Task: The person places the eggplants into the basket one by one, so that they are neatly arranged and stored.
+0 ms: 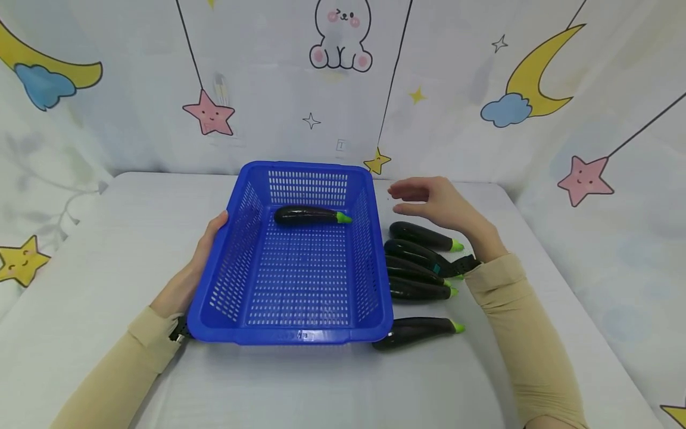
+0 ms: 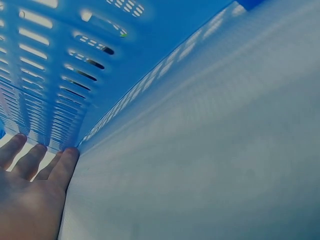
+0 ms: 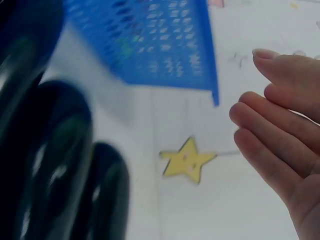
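A blue perforated plastic basket (image 1: 300,274) stands on the table, with one dark eggplant (image 1: 308,215) lying crosswise near its back wall. My left hand (image 1: 192,269) rests against the basket's left side. The left wrist view shows that hand's extended fingers (image 2: 64,167) touching the basket. To the right of the basket hovers my right hand (image 1: 439,202), fingers loosely bent, thumb apart, holding nothing. Just below it lies the rearmost loose eggplant (image 1: 420,235). Several more eggplants lie beside the basket, blurred dark shapes (image 3: 55,160) in the right wrist view.
Nearest the front on the right is a separate eggplant (image 1: 415,330), its tip by the basket's front corner. A white cloth (image 1: 300,393) covers the table. Behind it hangs a patterned curtain (image 1: 268,71) with stars and moons. Black bands circle both wrists.
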{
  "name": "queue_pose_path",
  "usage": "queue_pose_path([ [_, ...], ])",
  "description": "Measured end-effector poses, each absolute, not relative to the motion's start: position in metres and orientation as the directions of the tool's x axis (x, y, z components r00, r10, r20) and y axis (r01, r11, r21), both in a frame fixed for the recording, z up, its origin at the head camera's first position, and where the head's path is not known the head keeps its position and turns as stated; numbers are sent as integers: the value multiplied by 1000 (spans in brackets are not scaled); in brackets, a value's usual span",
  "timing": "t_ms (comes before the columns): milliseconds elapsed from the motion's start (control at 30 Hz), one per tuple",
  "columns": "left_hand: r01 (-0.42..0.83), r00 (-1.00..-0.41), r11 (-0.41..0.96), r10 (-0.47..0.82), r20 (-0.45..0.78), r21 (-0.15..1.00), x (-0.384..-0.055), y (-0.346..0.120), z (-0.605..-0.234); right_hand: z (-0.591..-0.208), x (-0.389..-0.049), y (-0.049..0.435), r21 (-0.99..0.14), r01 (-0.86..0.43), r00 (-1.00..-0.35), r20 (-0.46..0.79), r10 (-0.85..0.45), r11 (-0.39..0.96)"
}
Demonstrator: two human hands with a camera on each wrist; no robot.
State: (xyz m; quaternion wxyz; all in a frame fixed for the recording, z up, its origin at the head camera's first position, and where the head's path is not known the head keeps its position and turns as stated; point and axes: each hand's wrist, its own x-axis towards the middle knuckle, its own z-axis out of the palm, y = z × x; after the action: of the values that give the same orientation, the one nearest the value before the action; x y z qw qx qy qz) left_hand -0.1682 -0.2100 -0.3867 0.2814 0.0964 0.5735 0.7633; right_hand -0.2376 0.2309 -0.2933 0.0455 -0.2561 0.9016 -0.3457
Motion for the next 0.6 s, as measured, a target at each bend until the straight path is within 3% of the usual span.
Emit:
queue_pose_path([
  [600,-324,-826,-139,523,-209,936,-167,-210,-387,-336,-225,292,-659,-337,-910,43,-413,673],
])
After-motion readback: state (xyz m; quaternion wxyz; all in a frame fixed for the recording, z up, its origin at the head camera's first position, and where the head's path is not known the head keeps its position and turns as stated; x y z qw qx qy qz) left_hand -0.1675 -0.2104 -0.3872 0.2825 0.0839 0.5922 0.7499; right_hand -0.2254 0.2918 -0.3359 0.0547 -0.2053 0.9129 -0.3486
